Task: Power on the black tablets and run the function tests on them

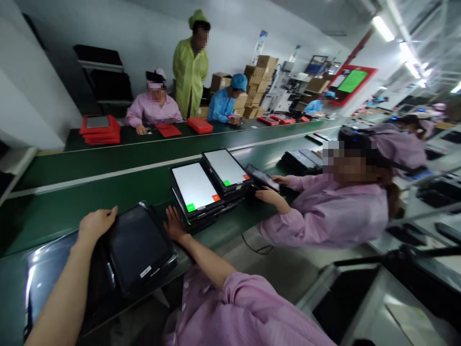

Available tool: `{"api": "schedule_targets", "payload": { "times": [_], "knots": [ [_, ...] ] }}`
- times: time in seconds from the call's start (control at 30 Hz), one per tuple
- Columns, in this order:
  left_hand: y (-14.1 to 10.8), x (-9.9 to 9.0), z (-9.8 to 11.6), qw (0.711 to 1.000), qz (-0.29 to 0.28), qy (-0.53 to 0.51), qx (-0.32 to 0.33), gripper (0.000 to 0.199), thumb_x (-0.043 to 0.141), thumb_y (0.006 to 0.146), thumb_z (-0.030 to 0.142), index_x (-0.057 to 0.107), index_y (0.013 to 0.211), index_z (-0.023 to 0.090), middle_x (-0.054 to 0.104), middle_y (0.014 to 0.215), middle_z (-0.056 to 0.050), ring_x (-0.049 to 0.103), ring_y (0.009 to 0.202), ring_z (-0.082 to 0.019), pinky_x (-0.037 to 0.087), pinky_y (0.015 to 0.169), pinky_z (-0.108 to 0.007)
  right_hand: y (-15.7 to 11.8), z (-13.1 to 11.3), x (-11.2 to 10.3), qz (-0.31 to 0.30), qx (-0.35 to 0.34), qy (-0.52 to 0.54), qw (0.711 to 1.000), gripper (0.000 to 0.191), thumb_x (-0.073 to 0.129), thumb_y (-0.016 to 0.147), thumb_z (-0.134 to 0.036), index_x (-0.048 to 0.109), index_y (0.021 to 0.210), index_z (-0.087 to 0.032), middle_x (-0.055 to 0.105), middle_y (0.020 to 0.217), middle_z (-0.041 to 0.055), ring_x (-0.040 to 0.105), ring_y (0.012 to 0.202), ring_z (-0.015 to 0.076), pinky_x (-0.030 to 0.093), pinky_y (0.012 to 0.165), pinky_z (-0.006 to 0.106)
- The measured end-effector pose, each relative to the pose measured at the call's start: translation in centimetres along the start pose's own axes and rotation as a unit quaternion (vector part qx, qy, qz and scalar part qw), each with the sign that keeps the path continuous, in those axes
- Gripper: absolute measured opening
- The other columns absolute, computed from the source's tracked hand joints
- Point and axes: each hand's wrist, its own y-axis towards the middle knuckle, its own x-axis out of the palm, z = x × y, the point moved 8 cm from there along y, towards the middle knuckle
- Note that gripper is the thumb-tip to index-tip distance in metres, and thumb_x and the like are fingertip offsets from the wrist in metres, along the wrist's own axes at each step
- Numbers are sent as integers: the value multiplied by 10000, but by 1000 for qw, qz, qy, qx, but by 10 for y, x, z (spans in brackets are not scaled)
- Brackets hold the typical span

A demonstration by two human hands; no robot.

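My left hand (96, 224) rests at the upper left edge of a stack of dark tablets (139, 245), fingers pressed together; whether it grips the stack is unclear. At the stack's right side lies my right hand (175, 223), fingers spread, close to its edge and holding nothing. The top tablet of this stack has a dark screen and a small white label. Under my left forearm are more dark tablets in shiny film (50, 269). Just right of my right hand stands a stack with a lit white screen (196, 186), and a second lit tablet (226, 168) tops the neighbouring stack.
A co-worker in pink (324, 211) at the right holds a tablet (262, 178). The green bench (137, 180) runs across the view. Beyond it, people sit by red cases (100, 129), and a person in yellow-green (190, 67) stands. Grey trays (345, 302) are at lower right.
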Motion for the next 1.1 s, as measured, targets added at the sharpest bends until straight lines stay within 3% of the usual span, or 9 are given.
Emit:
{"api": "schedule_targets", "payload": {
  "times": [0.13,0.33,0.43,0.5,0.63,0.87,1.1],
  "knots": [
    [-10,-2,10,997,-4,31,64,572,465,1043,582,897,1110,214,849,1076,-196,779,1047,-399,573,878,-426,3,-3,-8,14,-11,22,1000,697,575,1057,-334,449,1706,-113,334,1835,180,219,1750,350,197,1419,622],
    [-18,-24,-18,998,67,6,10,555,423,1071,480,885,1092,173,845,1123,-220,780,1041,-382,542,832,-396,1,-3,-20,29,16,112,993,655,617,999,-330,574,1617,-115,412,1796,200,262,1738,345,141,1419,626],
    [-29,-26,-36,997,66,24,-16,550,426,1077,471,875,1094,156,837,1145,-241,780,1054,-389,531,833,-404,4,0,-27,47,48,210,975,580,653,985,-416,684,1500,-152,527,1729,185,344,1703,321,140,1420,604],
    [-38,-27,-42,996,76,35,-16,546,416,1085,469,869,1098,162,837,1160,-234,781,1066,-382,528,853,-406,10,-3,-28,36,55,240,968,567,572,1031,-499,688,1492,-190,586,1685,158,399,1672,295,188,1408,611],
    [-55,-26,-41,994,95,40,20,528,400,1103,441,861,1130,185,847,1178,-195,783,1110,-339,515,948,-400,28,-27,-26,-2,49,288,956,657,446,1069,-612,646,1551,-210,653,1621,137,559,1558,264,393,1337,539],
    [-67,-25,-38,995,92,2,43,483,562,1050,481,826,1283,152,829,1263,-200,740,1241,-386,451,1087,-478,42,-91,-44,-31,-35,299,953,833,765,905,-538,553,1654,-242,526,1741,116,486,1620,301,325,1381,535],
    [-63,-21,-40,995,84,1,52,443,623,1001,478,828,1264,186,820,1313,-173,715,1260,-373,431,1107,-476,26,-93,-55,-13,-33,308,951,665,692,968,-522,652,1575,-253,650,1634,95,581,1542,292,396,1346,535]
  ]
}}
